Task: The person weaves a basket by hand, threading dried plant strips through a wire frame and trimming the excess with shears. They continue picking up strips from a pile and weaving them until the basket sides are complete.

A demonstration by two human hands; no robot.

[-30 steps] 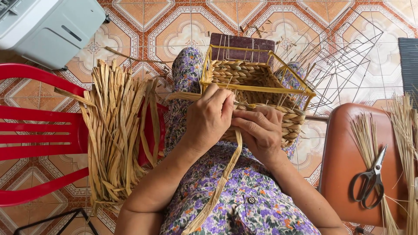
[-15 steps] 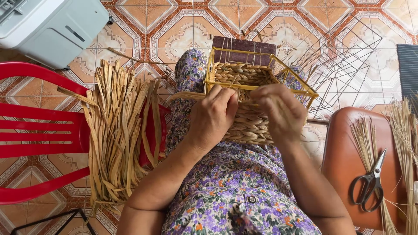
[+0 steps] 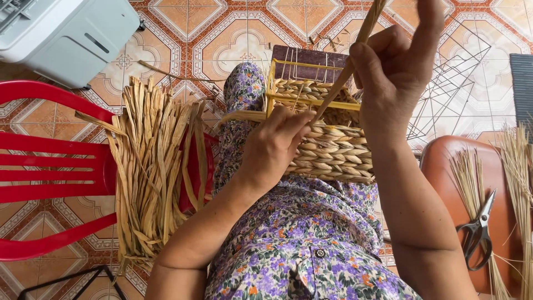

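Right hand (image 3: 397,66) raised, gripping one straw strand (image 3: 347,69); left hand (image 3: 275,147) closed, pressing one woven basket (image 3: 330,153).

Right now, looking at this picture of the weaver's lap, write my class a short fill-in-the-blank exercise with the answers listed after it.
1. The right hand is raised, pulling a long straw strand up from the half-woven ____.
2. The left hand presses on the basket's woven side, below its ____ wire frame.
3. A bundle of dried straw strips lies across the ____ plastic chair.
4. A pair of ____ rests on the brown stool.

Missing words: basket; yellow; red; scissors
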